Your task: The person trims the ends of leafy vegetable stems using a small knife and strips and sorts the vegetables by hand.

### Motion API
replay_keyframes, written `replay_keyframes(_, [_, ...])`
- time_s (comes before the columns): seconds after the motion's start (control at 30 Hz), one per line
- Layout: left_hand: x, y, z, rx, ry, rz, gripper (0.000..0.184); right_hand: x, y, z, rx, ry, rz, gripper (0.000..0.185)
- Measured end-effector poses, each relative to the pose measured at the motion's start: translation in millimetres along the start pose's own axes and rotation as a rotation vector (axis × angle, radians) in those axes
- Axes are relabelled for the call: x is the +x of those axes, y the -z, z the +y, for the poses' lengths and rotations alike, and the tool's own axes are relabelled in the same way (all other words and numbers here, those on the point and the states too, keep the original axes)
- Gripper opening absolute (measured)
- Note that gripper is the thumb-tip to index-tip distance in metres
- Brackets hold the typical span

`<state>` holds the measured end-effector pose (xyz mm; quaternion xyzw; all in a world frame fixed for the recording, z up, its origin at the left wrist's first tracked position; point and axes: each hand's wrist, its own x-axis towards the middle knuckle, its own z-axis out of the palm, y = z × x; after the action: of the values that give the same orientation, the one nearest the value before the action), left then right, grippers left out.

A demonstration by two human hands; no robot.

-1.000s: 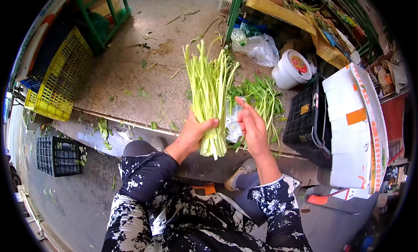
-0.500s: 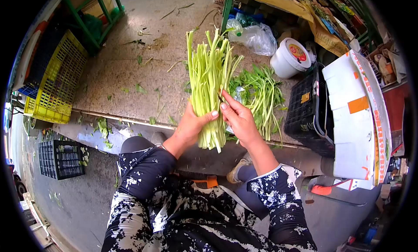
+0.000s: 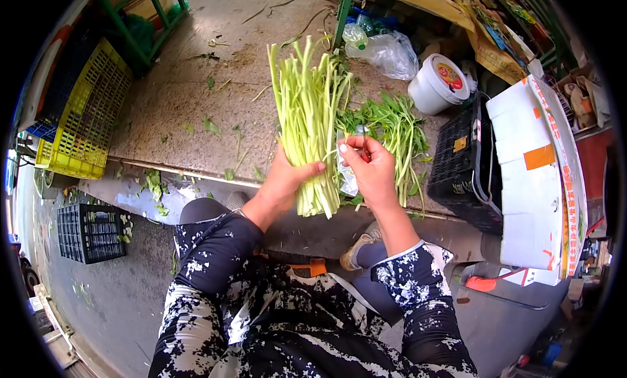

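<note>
Bundle of pale green stalks [image 3: 305, 116] stands nearly upright in the left hand [image 3: 286, 182], above the front edge of the low platform [image 3: 176, 110], its cut ends lowermost and its thinner tips spread at the top. The left fingers are closed around its lower part, the thumb lying across the front. The right hand [image 3: 375, 172] is just beside the bundle's right side; its fingers are curled in, with a small dark and red thing [image 3: 367, 157] among them, too small to name. Whether the right fingertips touch the stalks, I cannot tell.

Right of the bundle, leafy greens [image 3: 395, 126] lie on the platform, partly behind the right hand, near a piece of clear plastic [image 3: 348, 179]. Beyond them are a lidded white bucket [image 3: 431, 90] and a clear plastic bag [image 3: 392, 56]. Farther right, a black crate [image 3: 457, 159] stands beside a white box [image 3: 529, 169] with orange tape. On the far left are a yellow crate [image 3: 85, 116] and, lower down on the ground, a smaller black basket [image 3: 88, 234].
</note>
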<state>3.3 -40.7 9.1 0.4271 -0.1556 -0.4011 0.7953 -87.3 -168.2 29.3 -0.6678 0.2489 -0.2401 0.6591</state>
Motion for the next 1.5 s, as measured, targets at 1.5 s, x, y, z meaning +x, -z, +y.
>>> replay_keyframes(1.5, [5.7, 8.4, 9.4, -0.089, 0.053, 0.119, 0.042, -0.6, 19.5, -29.2, -0.567, 0.470, 0.104, 0.035])
